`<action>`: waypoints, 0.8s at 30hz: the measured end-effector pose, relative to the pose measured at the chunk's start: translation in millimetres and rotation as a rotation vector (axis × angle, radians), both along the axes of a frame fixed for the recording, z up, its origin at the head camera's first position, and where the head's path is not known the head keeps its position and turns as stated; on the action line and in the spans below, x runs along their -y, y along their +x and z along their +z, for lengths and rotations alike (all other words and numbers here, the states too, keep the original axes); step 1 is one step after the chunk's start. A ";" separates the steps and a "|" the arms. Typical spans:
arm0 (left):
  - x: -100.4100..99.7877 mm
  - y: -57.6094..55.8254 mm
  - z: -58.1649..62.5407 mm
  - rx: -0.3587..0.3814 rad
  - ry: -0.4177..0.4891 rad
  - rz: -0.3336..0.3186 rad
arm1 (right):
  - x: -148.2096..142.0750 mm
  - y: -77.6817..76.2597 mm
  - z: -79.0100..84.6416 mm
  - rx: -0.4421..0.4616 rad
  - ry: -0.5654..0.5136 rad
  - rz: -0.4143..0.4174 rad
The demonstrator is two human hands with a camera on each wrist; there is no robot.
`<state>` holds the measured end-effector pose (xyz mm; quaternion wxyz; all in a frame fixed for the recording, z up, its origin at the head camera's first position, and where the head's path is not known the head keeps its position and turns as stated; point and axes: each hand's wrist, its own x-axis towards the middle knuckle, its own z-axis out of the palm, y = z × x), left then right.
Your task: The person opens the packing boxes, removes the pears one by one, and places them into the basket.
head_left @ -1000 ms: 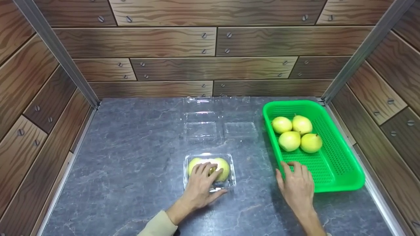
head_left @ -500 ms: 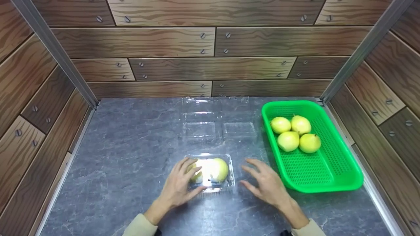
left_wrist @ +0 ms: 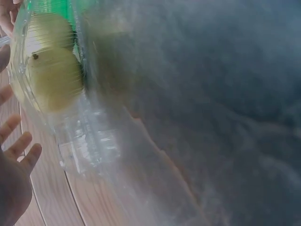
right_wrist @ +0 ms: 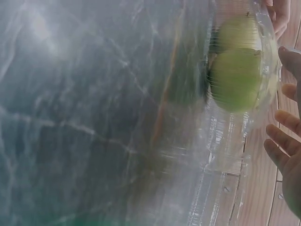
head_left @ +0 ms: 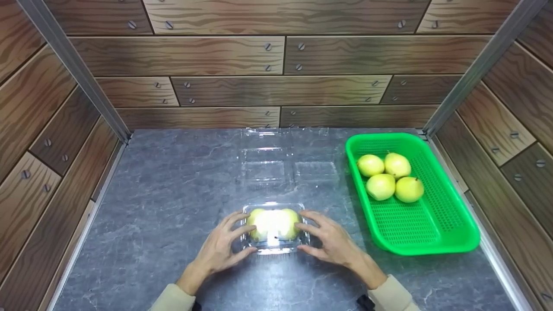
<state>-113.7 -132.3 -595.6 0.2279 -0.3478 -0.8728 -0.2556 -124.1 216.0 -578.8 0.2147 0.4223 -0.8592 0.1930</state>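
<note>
A clear plastic clamshell container (head_left: pixel 276 250) rests on the table in front of me, with two yellow-green pears (left_wrist: pixel 54 82) inside. Strong glare on its top hides part of the fruit. My left hand (head_left: pixel 218 244) is at the container's left side, thumb near the front corner and fingers spread along the edge. Mirroring it, my right hand (head_left: pixel 335 242) is at the right side. In the wrist views the left hand (left_wrist: pixel 16 165) and right hand (right_wrist: pixel 289 146) have extended, parted fingers beside the ribbed plastic wall; I cannot tell how firmly they touch it.
To the right stands a green plastic basket (head_left: pixel 425 246) with several pears (head_left: pixel 381 187) at its far left. More clear plastic containers (head_left: pixel 263 170) lie behind the filled one. Wood-patterned walls (head_left: pixel 276 56) bound the dark marbled table (head_left: pixel 164 194) at the back and sides.
My left hand has slid off the top of the container to its left side. My right hand has come from the basket's near edge to the container's right side.
</note>
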 end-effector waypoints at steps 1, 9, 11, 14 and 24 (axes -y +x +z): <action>0.4 0.4 -0.6 0.005 0.000 -0.004 | 0.5 0.0 -0.4 0.006 0.005 0.001; -1.2 1.8 -2.6 0.024 0.028 -0.036 | 0.1 2.6 -2.0 0.066 0.018 -0.009; -2.4 1.4 -2.7 0.017 0.030 -0.041 | -1.0 3.0 -1.9 0.064 0.019 -0.009; -4.7 0.7 -2.3 0.015 0.030 -0.049 | -3.2 3.4 -2.1 0.055 0.012 -0.006; -15.6 -0.6 -1.3 0.038 0.011 -0.061 | -14.4 6.7 -4.3 0.038 -0.019 -0.007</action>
